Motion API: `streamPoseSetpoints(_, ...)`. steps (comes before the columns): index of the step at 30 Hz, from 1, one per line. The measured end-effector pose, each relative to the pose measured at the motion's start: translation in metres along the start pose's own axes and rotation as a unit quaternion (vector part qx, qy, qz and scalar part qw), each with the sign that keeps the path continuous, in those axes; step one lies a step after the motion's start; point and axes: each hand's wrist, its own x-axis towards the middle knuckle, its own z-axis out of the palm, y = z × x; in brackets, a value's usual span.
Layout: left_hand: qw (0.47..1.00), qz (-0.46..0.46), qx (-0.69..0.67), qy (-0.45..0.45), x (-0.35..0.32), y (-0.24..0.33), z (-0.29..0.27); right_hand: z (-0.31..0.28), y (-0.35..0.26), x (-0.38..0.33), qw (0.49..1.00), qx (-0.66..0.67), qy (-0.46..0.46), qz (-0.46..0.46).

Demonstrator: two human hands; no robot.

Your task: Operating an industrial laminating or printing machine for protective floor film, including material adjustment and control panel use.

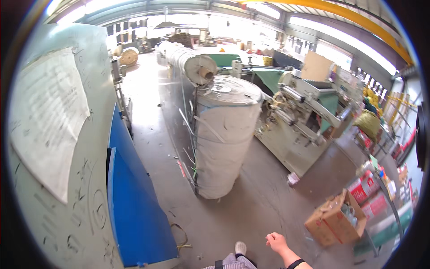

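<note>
My right hand (276, 242) hangs over the floor at the lower middle, its fingers curled in and nothing showing in them. A dark band circles that forearm near the lower edge. The hand touches nothing; nearest to it are my own shoe (240, 248) on its left and an open cardboard box (329, 223) on its right. Plastic bottles or similar clear items lie inside the box, too small to make out. My left hand is outside the picture.
A tall wrapped roll (224, 148) stands ahead, with a long roll (197, 69) lying behind it. Machinery (304, 116) fills the right. Blue panels (134, 201) lean against a marked pale board (96, 148) on the left. A strap loop (182, 240) lies on the floor.
</note>
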Motion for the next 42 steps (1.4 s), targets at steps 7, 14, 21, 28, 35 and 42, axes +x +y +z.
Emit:
streamPoseSetpoints(7,0.942,-0.228,-0.226,0.098,-0.003,0.154,-0.040,0.091,-0.146,0.245,0.955,-0.111,-0.171,-0.215)
streamPoseSetpoints(14,0.894,-0.297,-0.278,0.191,0.043,0.203,-0.104,0.245,-0.368,0.322,0.858,-0.073,-0.348,-0.371)
streamPoseSetpoints(21,0.858,-0.334,-0.297,0.254,0.083,0.165,-0.247,0.414,-0.459,0.390,0.801,-0.164,-0.449,-0.360)
streamPoseSetpoints(28,0.827,-0.366,-0.299,0.305,0.095,0.141,-0.415,0.514,-0.619,0.465,0.815,-0.196,-0.414,-0.355)
streamPoseSetpoints(35,0.765,-0.409,-0.315,0.385,0.106,0.126,-0.523,0.629,-0.679,0.581,0.829,-0.245,-0.396,-0.311)
streamPoseSetpoints(42,0.717,-0.416,-0.317,0.462,0.146,0.117,-0.658,0.812,-0.599,0.682,0.797,-0.300,-0.177,-0.493)
